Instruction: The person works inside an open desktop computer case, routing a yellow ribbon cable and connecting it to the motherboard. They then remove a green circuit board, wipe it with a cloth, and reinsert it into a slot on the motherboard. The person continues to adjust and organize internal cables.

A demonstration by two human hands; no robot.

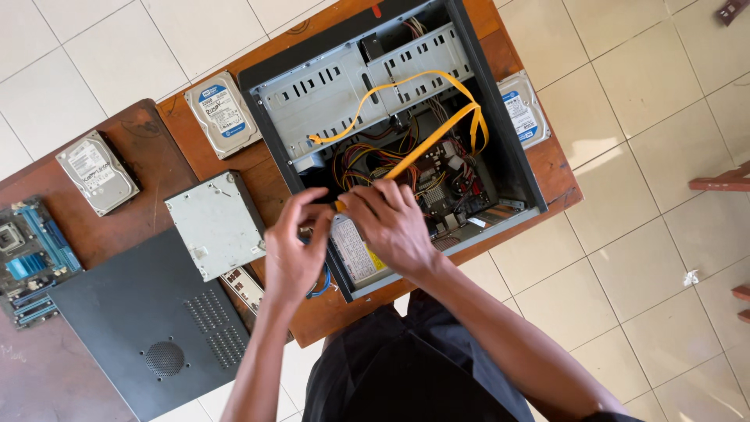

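Observation:
An open black computer case (516, 156) lies on a wooden table (258, 168), its metal drive cage (336, 86) and wiring exposed. A yellow flat cable (437, 125) loops through the case and runs down to my hands. My right hand (391, 223) pinches the cable's near end above the power supply (355, 254). My left hand (295, 246) meets it at the fingertips, touching the same cable end. Tangled coloured wires and a circuit board (453, 184) sit just beyond my hands.
Left of the case lie a grey optical drive (215, 223), a hard drive (223, 113) and another hard drive (98, 172). A third hard drive (523, 109) rests at the case's right. A blue motherboard (27, 262) and the black side panel (148, 328) are at lower left. Tiled floor surrounds.

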